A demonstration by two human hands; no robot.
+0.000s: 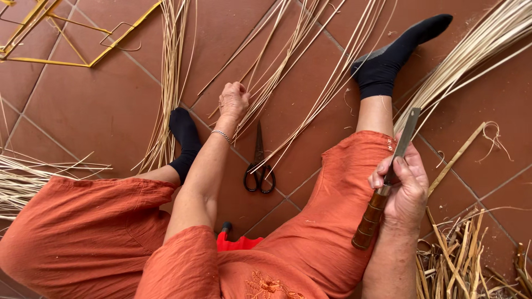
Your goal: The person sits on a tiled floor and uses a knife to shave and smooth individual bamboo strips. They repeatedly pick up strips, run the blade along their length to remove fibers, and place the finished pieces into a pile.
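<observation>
A person in orange clothes is sitting on the tiled floor [100, 105], legs spread, black socks on both feet.

Nearest, low at the right, the right hand [403, 191] is wrapping closed around a knife [388, 180]. The fingers are curling tight over the join of blade and handle, with the thumb pressing along the flat metal. The brown ringed handle is sticking down out of the fist over the right thigh, and the blade is pointing up and slightly right. Just right of that forearm, a heap of scraps [460, 260] is lying on the tiles.

Between the thighs, a small red thing with a dark tip [233, 239] is showing; what it is cannot be told.

Farther out, between the legs, black scissors [259, 166] are lying shut on the floor, handles toward the person.

Beyond them, the left hand [233, 101], a thin bracelet at its wrist, is reaching forward. Its fingers are closing in a loose fist on pale reed strips [288, 55] that fan away across the tiles. Another bundle [169, 83] is lying just beside the left foot, a third [476, 50] past the right foot.

Farthest, top left, a yellow wire frame [61, 39] is resting on the floor.
</observation>
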